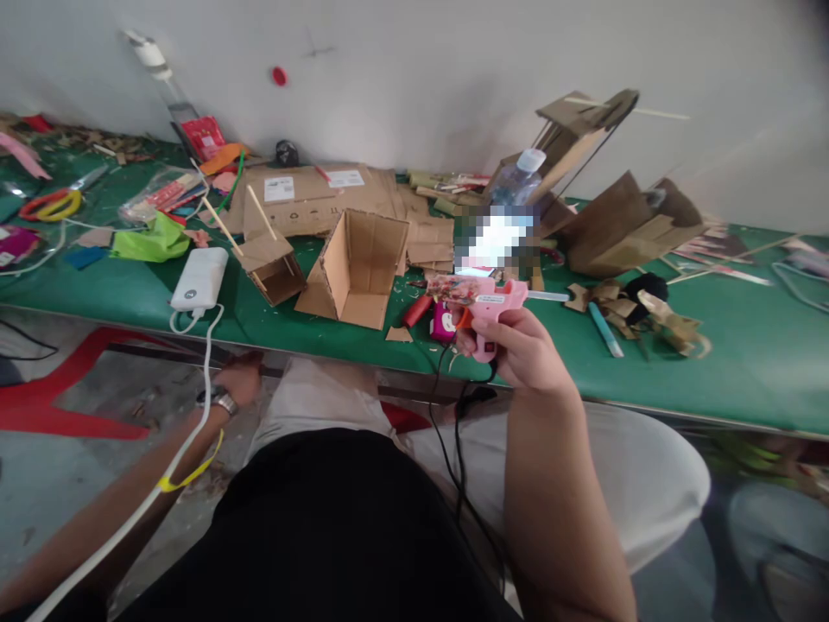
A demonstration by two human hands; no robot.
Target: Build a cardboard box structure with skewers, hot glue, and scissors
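Note:
My right hand (524,345) is wrapped around the handle of a pink glue gun (502,298), held above the front edge of the green table. Its nozzle end points left, and a clear glue stick (547,296) sticks out of its back. Just left of the nozzle stands an open cardboard box structure (366,268), with a smaller cardboard box (275,269) bearing two wooden sticks beside it. My left hand (241,382) hangs low at the table's front edge, a watch on its wrist. Its fingers are hidden or too dim to make out.
A white power bank (199,281) with a cable lies on the green table (744,371). Flattened cardboard (298,203), a plastic bottle (516,177), a blue-green cutter (605,330) and scissors (55,206) lie or stand around. A red stool (71,389) is below left.

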